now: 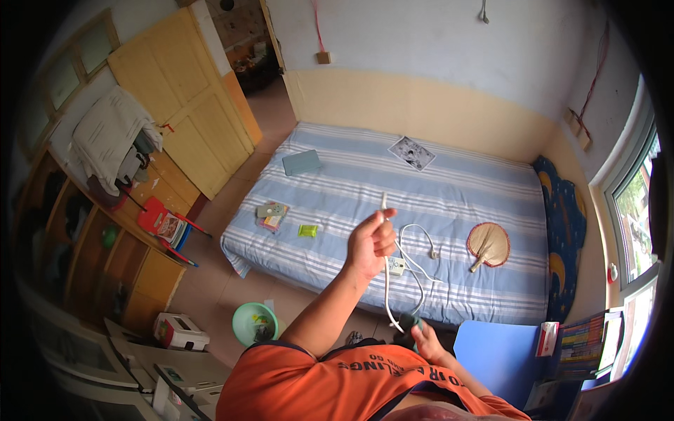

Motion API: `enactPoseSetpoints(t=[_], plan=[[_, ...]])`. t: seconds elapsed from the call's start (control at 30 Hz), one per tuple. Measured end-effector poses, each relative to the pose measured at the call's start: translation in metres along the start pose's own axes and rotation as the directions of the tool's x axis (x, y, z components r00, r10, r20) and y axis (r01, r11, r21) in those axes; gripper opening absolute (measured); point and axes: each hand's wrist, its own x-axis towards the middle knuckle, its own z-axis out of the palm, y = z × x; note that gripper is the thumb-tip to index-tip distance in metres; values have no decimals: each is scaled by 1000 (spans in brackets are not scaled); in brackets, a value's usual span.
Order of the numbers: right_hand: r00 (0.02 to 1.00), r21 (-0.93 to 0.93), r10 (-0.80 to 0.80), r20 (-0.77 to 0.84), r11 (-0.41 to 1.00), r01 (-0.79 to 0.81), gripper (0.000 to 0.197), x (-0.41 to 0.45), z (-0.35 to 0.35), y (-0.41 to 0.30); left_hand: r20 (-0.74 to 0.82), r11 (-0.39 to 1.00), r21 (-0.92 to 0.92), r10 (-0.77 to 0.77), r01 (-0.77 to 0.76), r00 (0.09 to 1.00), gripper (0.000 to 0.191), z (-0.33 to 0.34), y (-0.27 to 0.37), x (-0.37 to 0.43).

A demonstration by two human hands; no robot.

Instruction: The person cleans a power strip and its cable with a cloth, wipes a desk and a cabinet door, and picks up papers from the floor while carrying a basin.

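Note:
Raised over the bed, my left hand (372, 243) is closed around a white cable (387, 294), whose pale end sticks up past the fingers. From that fist the cable hangs in a loop down to my right hand (430, 344), close to my body. The right fingers grip a dark green object (410, 322); my hand and the angle hide what kind it is. Just beyond the hanging cable, a small white box with markings (396, 266) lies on the striped bedspread (347, 194). Beside it are loops of white cord and a plug (434, 254).
On the bed are a round hand fan (488, 244), a printed sheet (412, 153), a grey-blue flat case (301, 162), a green packet (308, 230) and a remote control (270, 210). A green basin (255, 324) stands on the floor at left; a blue desk (497, 358) is at right.

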Motion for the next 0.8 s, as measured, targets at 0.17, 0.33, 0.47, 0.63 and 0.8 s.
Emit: enactPoseSetpoints(t=[0.17,0.33,0.47,0.63,0.8], plan=[[974,91,-181,-135,977,194,40,62,9,-122,-91,978,14,-208,210,974,26,-10,-49,-19],[992,-8,48,114,999,-47,32,41,27,-70,0,1000,-12,9,-9,1000,24,14,5,-6],[986,176,154,64,971,-163,31,0,16,-16,49,984,-32,175,-173,983,25,8,28,8],[982,-8,-159,-98,987,159,46,50,-8,-75,-97,1000,-22,-4,2,995,26,-1,-34,-5],[976,236,-103,-190,961,147,30,82,19,-132,-149,990,62,132,-124,980,28,7,-47,-7]])
